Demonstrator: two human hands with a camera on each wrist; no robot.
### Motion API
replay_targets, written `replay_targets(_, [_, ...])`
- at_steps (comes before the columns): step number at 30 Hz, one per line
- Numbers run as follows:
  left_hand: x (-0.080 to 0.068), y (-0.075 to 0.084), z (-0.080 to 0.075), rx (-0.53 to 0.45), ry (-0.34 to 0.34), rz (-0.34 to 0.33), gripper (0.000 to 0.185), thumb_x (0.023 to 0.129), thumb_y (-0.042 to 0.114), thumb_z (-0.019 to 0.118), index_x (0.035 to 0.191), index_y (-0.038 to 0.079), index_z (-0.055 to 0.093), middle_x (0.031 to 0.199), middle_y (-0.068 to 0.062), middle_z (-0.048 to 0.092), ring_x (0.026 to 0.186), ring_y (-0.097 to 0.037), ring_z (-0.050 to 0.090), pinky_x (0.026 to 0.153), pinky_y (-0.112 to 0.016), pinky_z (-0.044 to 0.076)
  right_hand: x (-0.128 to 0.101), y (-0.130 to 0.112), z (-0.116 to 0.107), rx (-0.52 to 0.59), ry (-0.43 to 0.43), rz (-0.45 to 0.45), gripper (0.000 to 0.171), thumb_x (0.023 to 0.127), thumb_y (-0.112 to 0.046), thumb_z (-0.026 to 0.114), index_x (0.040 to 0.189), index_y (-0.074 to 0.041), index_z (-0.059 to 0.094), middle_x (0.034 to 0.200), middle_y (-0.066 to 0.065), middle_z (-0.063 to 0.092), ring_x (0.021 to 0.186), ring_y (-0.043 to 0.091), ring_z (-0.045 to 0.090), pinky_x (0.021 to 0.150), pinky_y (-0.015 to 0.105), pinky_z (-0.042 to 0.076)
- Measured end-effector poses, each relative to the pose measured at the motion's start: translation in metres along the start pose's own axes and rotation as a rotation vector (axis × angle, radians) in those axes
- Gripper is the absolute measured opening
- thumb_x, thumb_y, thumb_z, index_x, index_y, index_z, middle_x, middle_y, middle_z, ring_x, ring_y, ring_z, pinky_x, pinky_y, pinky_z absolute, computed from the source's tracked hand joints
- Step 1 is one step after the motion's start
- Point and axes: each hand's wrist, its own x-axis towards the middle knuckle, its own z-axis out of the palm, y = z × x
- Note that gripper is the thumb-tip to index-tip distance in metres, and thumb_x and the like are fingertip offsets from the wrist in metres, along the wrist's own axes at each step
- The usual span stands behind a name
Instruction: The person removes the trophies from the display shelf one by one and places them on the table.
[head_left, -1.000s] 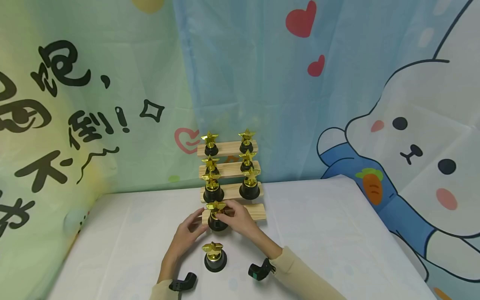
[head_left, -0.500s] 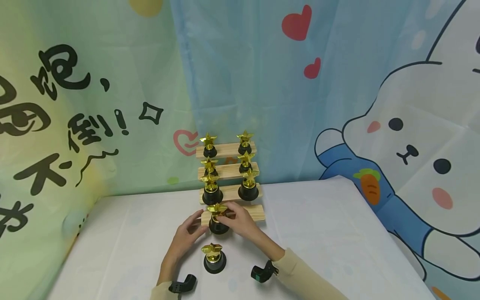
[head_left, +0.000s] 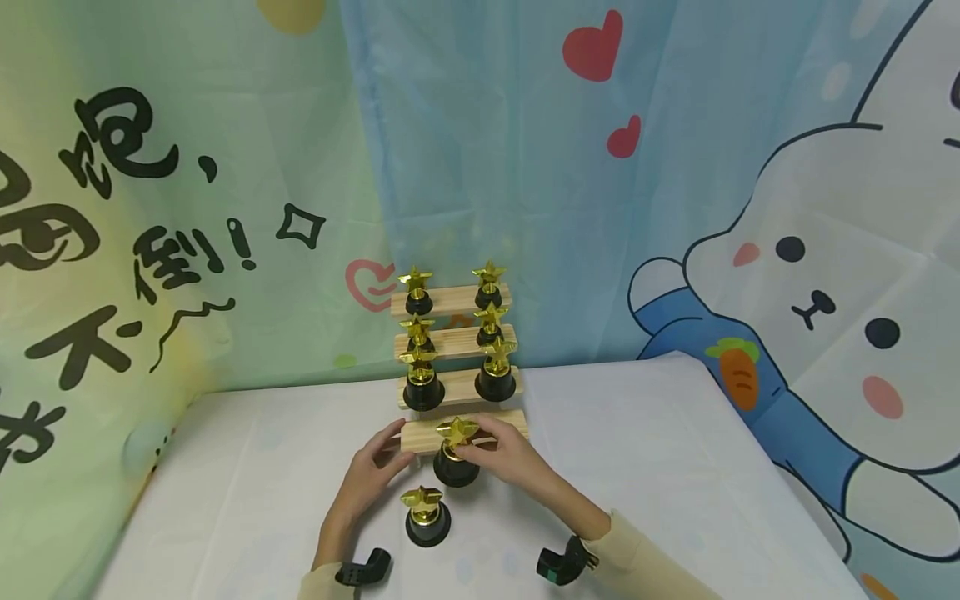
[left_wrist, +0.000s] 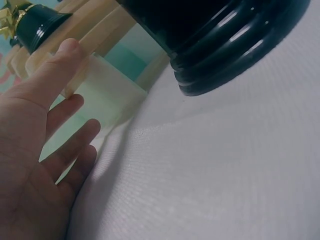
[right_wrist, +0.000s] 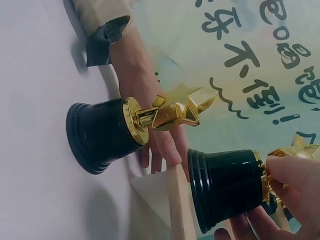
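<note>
A desk [head_left: 675, 467] under a white cloth stands against hanging printed backdrops. The left backdrop [head_left: 150, 208] is pale green with black brush characters; the middle one [head_left: 487, 150] is light blue with red hearts [head_left: 592, 46]; a white cartoon rabbit [head_left: 840, 275] holding a carrot [head_left: 740, 375] fills the right.

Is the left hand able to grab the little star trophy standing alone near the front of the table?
Probably yes. The left hand rests open against the bottom plank, holding nothing, and the lone trophy stands right beside it with nothing between them.
</note>
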Motion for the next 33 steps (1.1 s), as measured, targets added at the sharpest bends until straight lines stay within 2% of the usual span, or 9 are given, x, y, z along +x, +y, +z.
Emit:
replay_targets(5, [-0.001, 0.0, 0.0, 0.002, 0.0, 0.006, 0.063, 0.084, 0.033, 0.076, 0.141, 0.021, 0.051, 0.141, -0.003, 0.056, 0.12, -0.023, 0.061, 0.1, -0.034, 0.051, -0.016, 0.002, -0.009, 0.021, -0.035, 0.017, 0.033, 0.093, -0.022, 0.065, 0.122, -0.006, 0.062, 0.119, 0.014, 0.063, 0.111, 0.031, 0.064, 0.092, 0.033, 0.055])
replay_targets(9, [-0.001, -0.001, 0.0, 0.002, 0.001, 0.012, 0.064, 0.083, 0.034, 0.075, 0.141, 0.02, 0.051, 0.142, -0.004, 0.055, 0.121, -0.024, 0.061, 0.101, -0.038, 0.051, -0.026, 0.003, -0.012, 0.02, -0.05, 0.01, 0.033, 0.093, -0.022, 0.065, 0.12, -0.005, 0.062, 0.116, 0.014, 0.064, 0.108, 0.029, 0.064, 0.09, 0.028, 0.055])
replay_targets(15, [-0.001, -0.001, 0.0, 0.013, 0.007, 0.012, 0.063, 0.084, 0.034, 0.075, 0.141, 0.02, 0.051, 0.143, -0.005, 0.055, 0.121, -0.024, 0.061, 0.102, -0.041, 0.05, -0.039, 0.006, -0.009, 0.028, -0.079, 0.003, 0.032, 0.092, -0.022, 0.066, 0.12, -0.006, 0.063, 0.117, 0.012, 0.063, 0.11, 0.02, 0.06, 0.097, 0.034, 0.053])
replay_targets(23, [-0.002, 0.001, 0.002, -0.002, -0.005, -0.002, 0.064, 0.084, 0.033, 0.075, 0.142, 0.018, 0.05, 0.143, -0.004, 0.054, 0.122, -0.024, 0.06, 0.103, -0.043, 0.049, -0.055, 0.013, -0.006, 0.027, -0.098, 0.026, 0.034, 0.091, -0.022, 0.067, 0.12, -0.005, 0.063, 0.116, 0.013, 0.063, 0.103, 0.007, 0.059, 0.094, 0.03, 0.054])
replay_targets(33, [-0.001, -0.001, 0.001, 0.009, -0.005, 0.02, 0.066, 0.084, 0.036, 0.075, 0.142, 0.016, 0.05, 0.144, -0.003, 0.054, 0.123, -0.024, 0.06, 0.103, -0.041, 0.049, -0.058, 0.028, -0.006, 0.032, -0.089, -0.005, 0.028, 0.091, -0.022, 0.067, 0.115, -0.007, 0.064, 0.116, 0.012, 0.063, 0.101, -0.001, 0.058, 0.095, 0.032, 0.054])
